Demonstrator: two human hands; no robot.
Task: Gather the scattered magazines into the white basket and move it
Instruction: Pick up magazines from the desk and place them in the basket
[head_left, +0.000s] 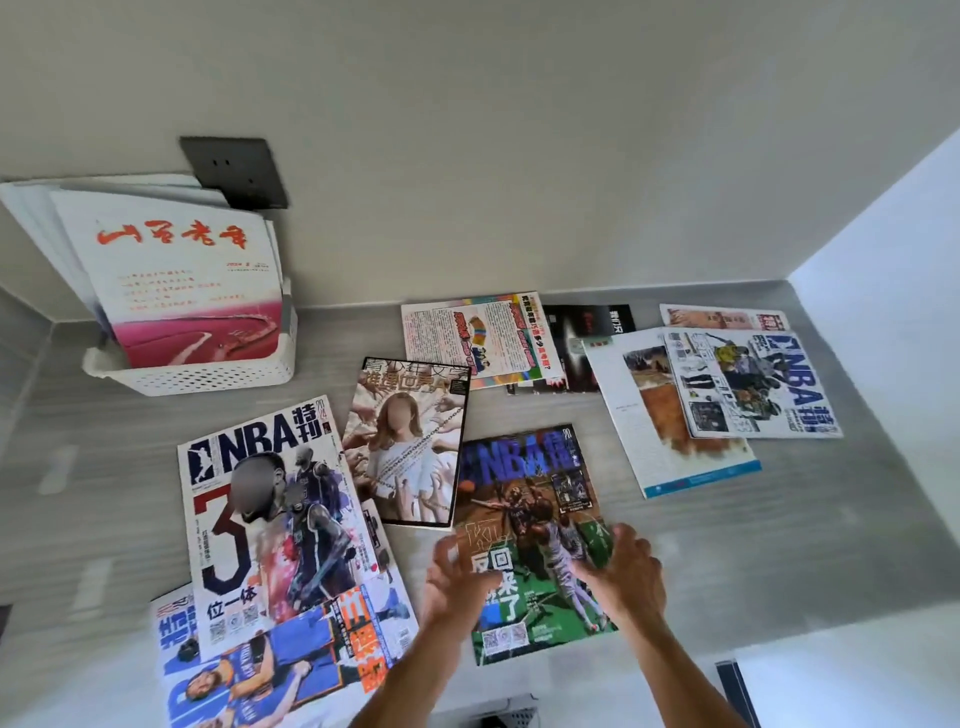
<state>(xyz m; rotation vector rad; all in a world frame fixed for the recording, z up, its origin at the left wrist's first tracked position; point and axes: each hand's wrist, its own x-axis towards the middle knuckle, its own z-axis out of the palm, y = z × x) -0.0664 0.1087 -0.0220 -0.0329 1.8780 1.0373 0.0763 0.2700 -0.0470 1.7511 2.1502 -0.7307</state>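
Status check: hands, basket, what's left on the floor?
Both hands, left and right, on the green NBA magazine. White basket by the wall, already holding magazines. Several more scattered; nothing blocking.

A grey, wood-grained tabletop (779, 545) fills the lower half of the view, with pale glare streaks along its left part. At its far edge it meets a plain off-white wall (519, 130). A dark, square wall socket plate (234, 171) sits on that wall at the far left, with small slots visible on its face. On the right, a bright white panel (893, 312) rises beside the tabletop and forms a corner with the far wall. At the near right edge stands a dark blue upright strip (732, 691); what it belongs to cannot be told.
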